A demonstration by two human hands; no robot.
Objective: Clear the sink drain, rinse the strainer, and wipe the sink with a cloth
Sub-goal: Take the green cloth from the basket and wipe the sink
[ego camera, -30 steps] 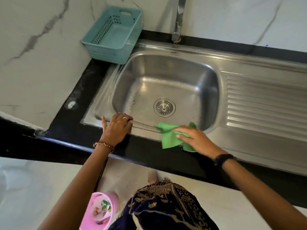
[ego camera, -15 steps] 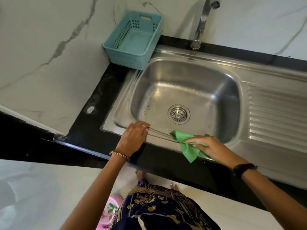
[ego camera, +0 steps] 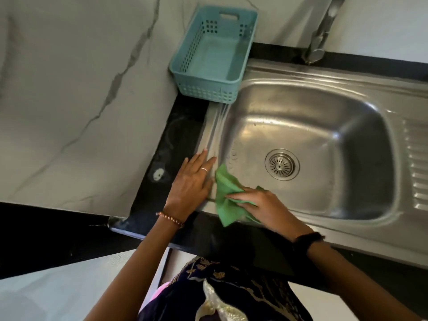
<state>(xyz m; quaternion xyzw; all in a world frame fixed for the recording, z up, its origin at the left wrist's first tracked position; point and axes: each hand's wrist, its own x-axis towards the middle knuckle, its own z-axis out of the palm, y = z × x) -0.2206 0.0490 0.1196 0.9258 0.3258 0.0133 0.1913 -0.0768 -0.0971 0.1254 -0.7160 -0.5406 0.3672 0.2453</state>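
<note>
The steel sink (ego camera: 305, 98) fills the right of the view, with the round strainer (ego camera: 281, 164) seated in its drain. A green cloth (ego camera: 225, 195) lies over the sink's front-left rim. My right hand (ego camera: 261, 206) presses down on the cloth with its fingers spread over it. My left hand (ego camera: 192, 184) rests flat on the left rim beside the cloth, fingers together and extended, holding nothing. A ring shows on one finger and a bead bracelet on that wrist.
A teal plastic basket (ego camera: 214, 88) stands at the sink's back-left corner. The tap (ego camera: 318, 38) rises behind the basin. A ribbed drainboard (ego camera: 416, 163) lies to the right. Black counter (ego camera: 176, 137) and a marble wall (ego camera: 69, 89) border the left.
My right hand has slid the green cloth leftward along the front rim to the left corner. My left hand has shifted onto the left rim. The camera has swung left and closer.
</note>
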